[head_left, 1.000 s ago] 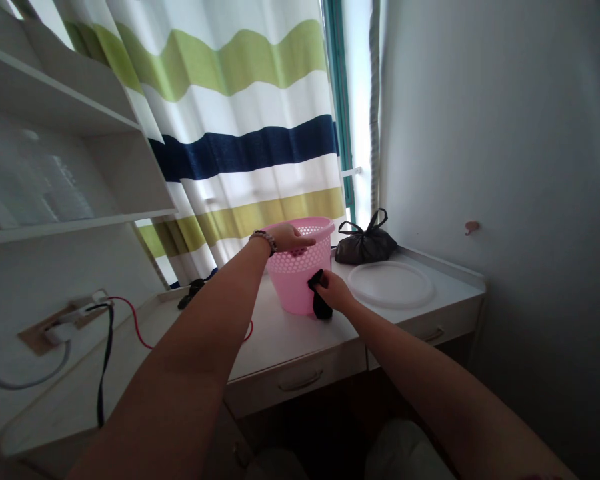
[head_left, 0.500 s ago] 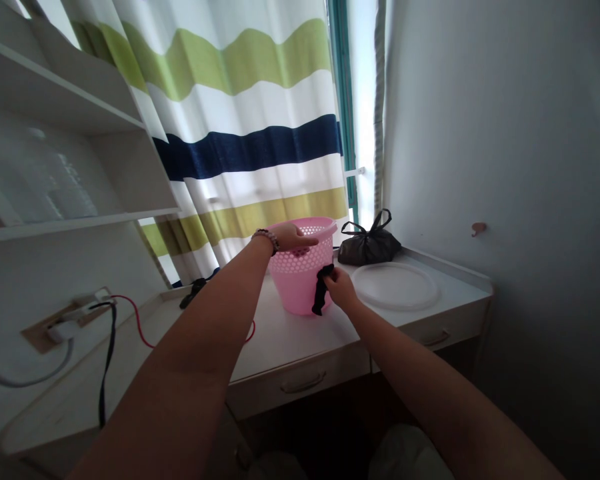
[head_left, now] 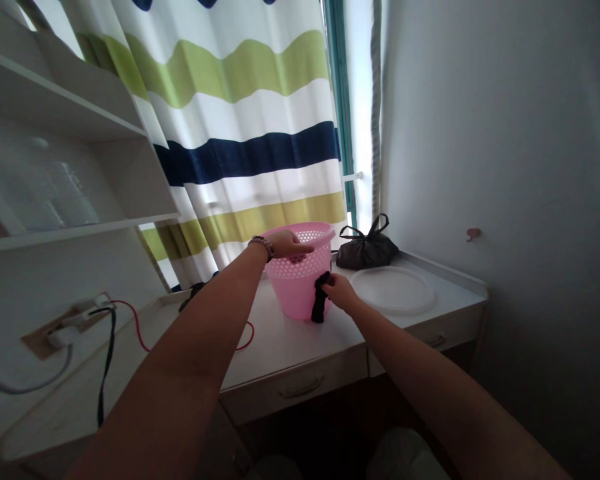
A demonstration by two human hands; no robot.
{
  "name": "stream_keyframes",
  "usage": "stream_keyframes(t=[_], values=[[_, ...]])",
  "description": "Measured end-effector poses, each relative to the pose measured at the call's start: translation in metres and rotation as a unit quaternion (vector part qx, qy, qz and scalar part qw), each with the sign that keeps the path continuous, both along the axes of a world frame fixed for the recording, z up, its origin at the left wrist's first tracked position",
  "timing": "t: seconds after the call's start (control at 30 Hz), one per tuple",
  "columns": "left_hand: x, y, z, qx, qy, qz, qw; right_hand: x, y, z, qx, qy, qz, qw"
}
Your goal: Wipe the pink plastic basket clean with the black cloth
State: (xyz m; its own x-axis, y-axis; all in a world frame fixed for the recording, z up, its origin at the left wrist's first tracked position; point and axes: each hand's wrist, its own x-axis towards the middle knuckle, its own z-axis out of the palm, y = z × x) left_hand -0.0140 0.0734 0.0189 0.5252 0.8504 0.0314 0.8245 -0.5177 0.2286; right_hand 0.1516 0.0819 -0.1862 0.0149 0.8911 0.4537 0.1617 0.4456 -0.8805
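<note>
A pink plastic basket (head_left: 297, 293) with a perforated upper band stands upright on the white desk. My left hand (head_left: 287, 244), with a beaded bracelet at the wrist, is closed on the basket's near rim; part of the fingers is hidden inside. Pinched in my right hand (head_left: 337, 291) is a narrow piece of black cloth (head_left: 319, 303). It hangs down in front of the basket's right side, its lower end close to the desktop. Whether the cloth touches the basket I cannot tell.
Right of the basket lie a round translucent lid (head_left: 393, 291) and a tied black plastic bag (head_left: 367, 251). A red cable (head_left: 136, 321) and a black cable (head_left: 108, 363) run from a wall socket (head_left: 75, 323). A striped curtain (head_left: 250, 157) hangs behind the desk (head_left: 280, 360).
The black cloth now hangs straighter and fuller, a little lower beside the basket. My left hand keeps its place on the rim. The whole view has shifted slightly.
</note>
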Motion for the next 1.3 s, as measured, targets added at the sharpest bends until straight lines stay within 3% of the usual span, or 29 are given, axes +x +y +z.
stream_keyframes(t=[0.17,0.27,0.37,0.47,0.67,0.8,1.3], values=[[0.001,-0.022,0.0,0.024,-0.002,-0.012,1.0,0.003,-0.019,0.065,0.049,0.117,0.017,0.992],[0.0,-0.034,-0.003,0.02,-0.007,-0.035,0.999,0.002,-0.035,0.074,0.089,0.103,-0.004,0.991],[-0.004,-0.04,-0.005,0.015,-0.002,-0.044,0.999,0.0,-0.046,0.058,0.128,0.045,-0.065,0.989],[-0.006,-0.04,-0.006,0.009,-0.002,-0.04,0.999,-0.001,-0.052,0.029,0.127,-0.015,-0.077,0.989],[-0.001,-0.035,-0.004,-0.003,-0.007,-0.036,0.999,0.01,-0.045,-0.039,0.019,-0.105,-0.036,0.994],[0.002,-0.031,-0.005,0.009,0.011,-0.021,1.0,0.017,-0.041,-0.069,-0.036,-0.163,-0.046,0.985],[0.009,-0.035,-0.006,-0.024,-0.014,0.017,0.999,0.021,-0.052,-0.073,-0.021,-0.199,-0.085,0.976]])
